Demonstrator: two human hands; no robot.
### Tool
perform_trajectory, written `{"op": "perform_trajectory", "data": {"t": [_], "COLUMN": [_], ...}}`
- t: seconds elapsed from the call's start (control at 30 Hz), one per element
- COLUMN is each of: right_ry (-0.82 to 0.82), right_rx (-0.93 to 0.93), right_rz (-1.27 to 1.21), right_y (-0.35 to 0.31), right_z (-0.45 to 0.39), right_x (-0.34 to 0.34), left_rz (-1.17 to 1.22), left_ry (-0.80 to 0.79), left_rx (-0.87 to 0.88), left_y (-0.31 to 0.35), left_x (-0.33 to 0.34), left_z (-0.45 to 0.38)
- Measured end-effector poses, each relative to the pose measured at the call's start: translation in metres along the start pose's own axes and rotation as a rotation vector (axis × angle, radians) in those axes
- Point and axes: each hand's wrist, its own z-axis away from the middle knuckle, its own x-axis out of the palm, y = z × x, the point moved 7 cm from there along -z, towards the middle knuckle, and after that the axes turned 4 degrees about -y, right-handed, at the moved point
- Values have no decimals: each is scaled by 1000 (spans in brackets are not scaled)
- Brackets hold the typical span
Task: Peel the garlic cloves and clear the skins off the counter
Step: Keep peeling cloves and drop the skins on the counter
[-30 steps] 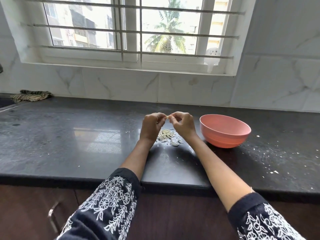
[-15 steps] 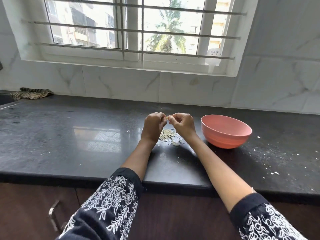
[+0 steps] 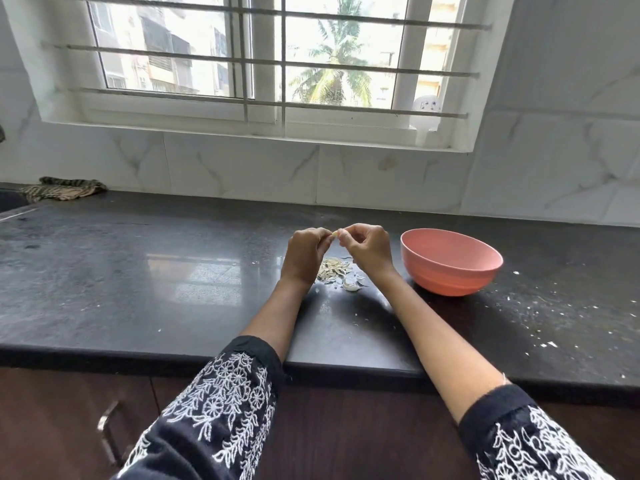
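Head view: small pale garlic clove [image 3: 334,233] pinched between curled fingertips of left hand [image 3: 304,254] and right hand [image 3: 369,251], above heap of papery skins [image 3: 337,271] on glossy black counter [image 3: 138,282]. Round pink bowl [image 3: 450,263] just right; contents hidden.

- Counter [image 3: 145,271]: dark polished stone, glossy, speckled.
- Bowl [image 3: 450,271]: pink, matt, plastic-looking.
- Skins [image 3: 334,270]: papery, dry.
- Rag [image 3: 62,188]: striped cloth.
- Wall [image 3: 242,168]: smooth marble-look tiles.
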Motion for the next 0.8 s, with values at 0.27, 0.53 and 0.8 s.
{"op": "perform_trajectory", "data": {"t": [0.27,0.53,0.8], "right_ry": [-12,8,11], "right_rx": [-18,2,22], "right_rz": [104,114,120], "right_y": [-5,-4,-3], "right_z": [2,4,6], "right_x": [0,0,0], "left_rz": [-107,-305,-493], "left_ry": [-109,-158,-115], "left_rx": [-18,-45,5], "left_y": [2,7,18], "left_x": [6,10,10], "left_z": [2,0,2]}}
